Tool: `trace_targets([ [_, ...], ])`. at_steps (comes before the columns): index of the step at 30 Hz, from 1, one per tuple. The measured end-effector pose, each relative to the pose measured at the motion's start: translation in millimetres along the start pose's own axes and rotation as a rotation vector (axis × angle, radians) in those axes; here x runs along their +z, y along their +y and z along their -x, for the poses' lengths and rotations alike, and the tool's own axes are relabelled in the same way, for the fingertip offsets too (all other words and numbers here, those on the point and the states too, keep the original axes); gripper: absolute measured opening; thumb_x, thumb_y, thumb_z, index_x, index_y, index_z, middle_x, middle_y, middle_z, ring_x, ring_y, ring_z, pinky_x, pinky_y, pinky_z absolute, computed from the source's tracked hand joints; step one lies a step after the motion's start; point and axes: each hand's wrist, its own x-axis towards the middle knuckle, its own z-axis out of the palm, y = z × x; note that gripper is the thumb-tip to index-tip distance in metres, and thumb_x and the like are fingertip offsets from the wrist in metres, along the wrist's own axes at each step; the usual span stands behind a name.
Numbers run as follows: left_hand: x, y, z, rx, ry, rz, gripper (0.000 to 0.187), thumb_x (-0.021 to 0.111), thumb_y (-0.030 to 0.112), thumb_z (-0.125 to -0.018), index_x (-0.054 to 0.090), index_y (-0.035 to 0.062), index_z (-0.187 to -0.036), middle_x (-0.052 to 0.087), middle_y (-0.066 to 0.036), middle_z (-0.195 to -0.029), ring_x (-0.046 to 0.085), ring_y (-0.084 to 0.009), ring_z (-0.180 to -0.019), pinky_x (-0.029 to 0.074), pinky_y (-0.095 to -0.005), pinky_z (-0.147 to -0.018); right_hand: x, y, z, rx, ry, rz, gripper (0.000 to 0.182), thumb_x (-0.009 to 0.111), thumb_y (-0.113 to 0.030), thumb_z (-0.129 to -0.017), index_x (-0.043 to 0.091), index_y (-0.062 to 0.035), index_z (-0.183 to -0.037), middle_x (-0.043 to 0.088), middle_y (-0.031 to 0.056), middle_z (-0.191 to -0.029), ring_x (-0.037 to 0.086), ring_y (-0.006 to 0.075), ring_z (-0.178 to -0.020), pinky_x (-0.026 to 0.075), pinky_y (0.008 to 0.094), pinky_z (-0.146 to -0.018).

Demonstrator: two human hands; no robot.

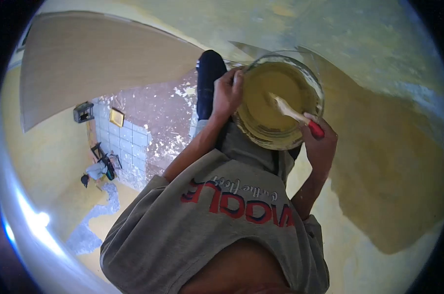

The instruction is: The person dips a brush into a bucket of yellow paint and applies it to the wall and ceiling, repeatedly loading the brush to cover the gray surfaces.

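Note:
A see-through bucket (pixel 321 98) sits against my lap, its inner wall smeared with pale residue. Mustard-brown paint (pixel 263 83) fills part of it. My left hand (pixel 228 93) is closed on the bucket's left rim, thumb on top. In my right hand (pixel 320 142) is a paintbrush (pixel 293 113) with a pale wooden handle and a red end. The brush slants down over the bucket, its bristle end at the paint's surface. The bucket's underside is hidden.
A wall (pixel 379 161) beside me carries a large darker brown painted patch. On the left hangs a broad beige sheet or board (pixel 109 54). Beneath lies a paint-flecked tiled floor (pixel 129 142) with a yellow-framed item (pixel 116 117), a dark stand (pixel 84 112) and another person (pixel 96 170).

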Motion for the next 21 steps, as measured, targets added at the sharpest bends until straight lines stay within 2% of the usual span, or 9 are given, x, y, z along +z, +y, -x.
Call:
trace_targets([
  [2,3,0,0,-0.013,0.007,0.056,0.030,0.048,0.020,-0.095,0.062,-0.0063,-0.100,0.060,-0.013,-0.070,0.051,-0.0108,-0.066,0.046,-0.0310,-0.062,-1,10,-4,0.036,-0.018,0.008,0.023,0.071,-0.010,-0.079,0.069,-0.0013,-0.101,0.068,0.0114,-0.095,0.061,0.0129,-0.081,0.049,0.0281,-0.075],
  [4,3,1,0,-0.036,-0.005,0.020,0.031,0.048,0.020,-0.095,0.062,-0.0066,-0.101,0.061,-0.013,-0.071,0.052,-0.0107,-0.067,0.046,-0.0306,-0.063,8,19,-8,-0.026,-0.015,-0.330,0.021,0.069,-0.011,-0.083,0.067,-0.0002,-0.101,0.067,0.0100,-0.099,0.061,0.0138,-0.085,0.048,0.0277,-0.079],
  [6,-1,6,0,0.017,0.006,-0.065,0.032,0.049,0.021,-0.095,0.062,-0.0070,-0.100,0.061,-0.014,-0.071,0.053,-0.0111,-0.066,0.046,-0.0307,-0.061,18,22,-11,-0.040,-0.020,-0.327,0.021,0.067,-0.012,-0.086,0.065,0.0002,-0.103,0.066,0.0086,-0.100,0.061,0.0146,-0.086,0.048,0.0277,-0.081],
  [9,-1,-6,2,-0.032,0.012,-0.122,0.030,0.052,0.021,-0.092,0.064,-0.0052,-0.101,0.061,-0.020,-0.068,0.055,-0.0155,-0.058,0.047,-0.0336,-0.058,32,18,-14,-0.088,-0.059,-0.144,0.020,0.063,-0.015,-0.089,0.064,-0.0020,-0.104,0.066,0.0087,-0.098,0.062,0.0151,-0.087,0.048,0.0304,-0.082],
  [10,-1,-11,2,-0.082,-0.014,-0.171,0.029,0.054,0.021,-0.091,0.065,-0.0036,-0.099,0.061,-0.024,-0.068,0.060,-0.0208,-0.056,0.048,-0.0364,-0.057,37,24,-16,-0.119,-0.087,-0.154,0.020,0.062,-0.016,-0.090,0.064,-0.0028,-0.105,0.067,0.0095,-0.098,0.062,0.0167,-0.089,0.048,0.0315,-0.083],
  [11,3,-15,3,0.042,0.103,-0.200,0.029,0.055,0.023,-0.090,0.066,-0.0036,-0.094,0.059,-0.024,-0.064,0.063,-0.0270,-0.055,0.048,-0.0388,-0.055,42,25,-17,-0.104,-0.124,-0.180,0.019,0.060,-0.016,-0.091,0.063,-0.0023,-0.105,0.067,0.0098,-0.100,0.062,0.0183,-0.092,0.048,0.0324,-0.085],
  [12,-4,3,2,-0.071,-0.008,-0.172,0.031,0.051,0.022,-0.093,0.064,-0.0055,-0.099,0.062,-0.023,-0.071,0.058,-0.0190,-0.060,0.048,-0.0360,-0.060,44,11,-15,-0.031,-0.164,-0.238,0.019,0.057,-0.015,-0.093,0.061,-0.0004,-0.105,0.066,0.0114,-0.104,0.062,0.0201,-0.096,0.047,0.0334,-0.088],
  [14,0,3,1,-0.040,0.039,-0.055,0.033,0.052,0.023,-0.091,0.064,-0.0068,-0.099,0.061,-0.023,-0.069,0.062,-0.0223,-0.060,0.048,-0.0363,-0.059,51,21,-23,-0.122,-0.202,-0.219,0.019,0.054,-0.012,-0.094,0.057,0.0037,-0.106,0.065,0.0169,-0.107,0.061,0.0237,-0.102,0.046,0.0337,-0.093],
  [21,2,11,2,-0.024,0.063,0.011,0.032,0.053,0.021,-0.090,0.065,-0.0074,-0.098,0.060,-0.019,-0.062,0.060,-0.0196,-0.053,0.048,-0.0329,-0.055,54,21,-27,-0.065,-0.330,-0.336,0.021,0.053,-0.011,-0.095,0.055,0.0050,-0.108,0.064,0.0189,-0.108,0.061,0.0224,-0.102,0.047,0.0325,-0.092],
])
